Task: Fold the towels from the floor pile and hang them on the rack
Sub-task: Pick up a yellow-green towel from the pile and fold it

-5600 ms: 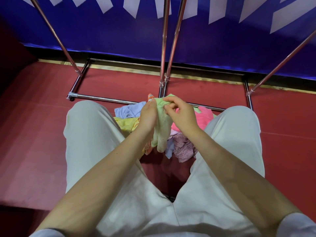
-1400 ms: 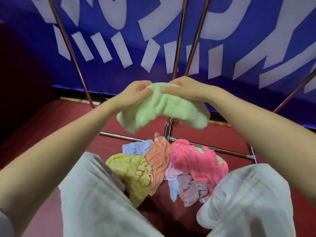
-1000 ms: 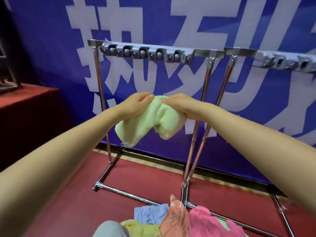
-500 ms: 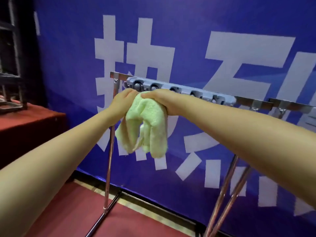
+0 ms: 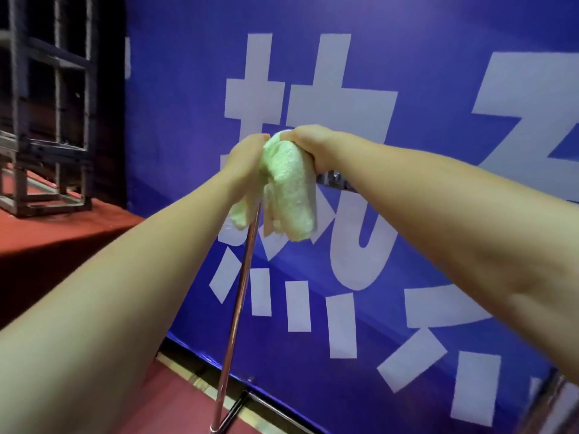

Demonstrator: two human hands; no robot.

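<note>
Both hands grip the folded green towel (image 5: 289, 189) at its top, likely to keep the fold together while it goes over the rack's top bar (image 5: 336, 180). The left hand (image 5: 242, 158), left of the bar's end, pinches one edge. The right hand (image 5: 313, 145) curls over the towel above the bar. The towel hangs down beside the rack's upright pole (image 5: 238, 296).

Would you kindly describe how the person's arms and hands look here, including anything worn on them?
Both forearms are bare, with no sleeve in view. The left hand and right hand show no glove, ring, watch or wristband.
</note>
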